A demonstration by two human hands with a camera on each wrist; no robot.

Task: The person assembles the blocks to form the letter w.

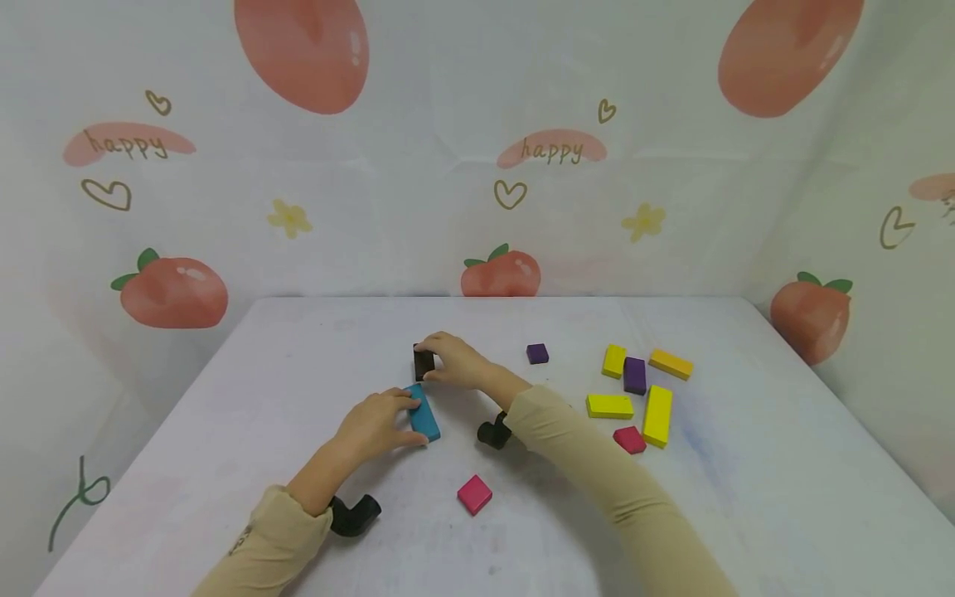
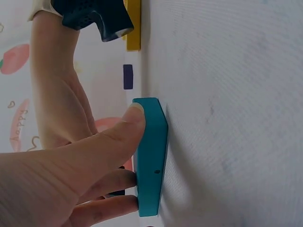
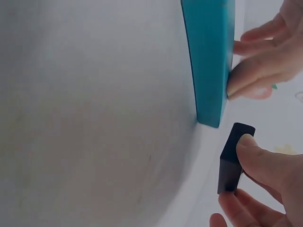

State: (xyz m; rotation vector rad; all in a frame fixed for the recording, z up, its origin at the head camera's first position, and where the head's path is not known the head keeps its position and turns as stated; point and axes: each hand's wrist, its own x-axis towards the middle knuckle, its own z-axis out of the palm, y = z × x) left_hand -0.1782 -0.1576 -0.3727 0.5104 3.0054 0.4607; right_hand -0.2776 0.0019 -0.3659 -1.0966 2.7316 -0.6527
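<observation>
On the white table, my left hand (image 1: pixel 373 424) holds a blue rectangular block (image 1: pixel 424 416), thumb at its near end and fingers at the far part. The left wrist view shows the thumb on the edge of that block (image 2: pixel 152 156), which lies on the tabletop. Just beyond it, my right hand (image 1: pixel 457 361) pinches a black block (image 1: pixel 423 366). In the right wrist view the thumb presses one side of the black block (image 3: pixel 231 158) and a fingertip meets its lower end. A small gap parts the two blocks.
A pink-red square block (image 1: pixel 474 495) lies nearer me. A small purple block (image 1: pixel 537 354) sits beyond my right forearm. At the right are several blocks, among them a long yellow one (image 1: pixel 657 416), an orange one (image 1: pixel 671 365) and a red one (image 1: pixel 630 440).
</observation>
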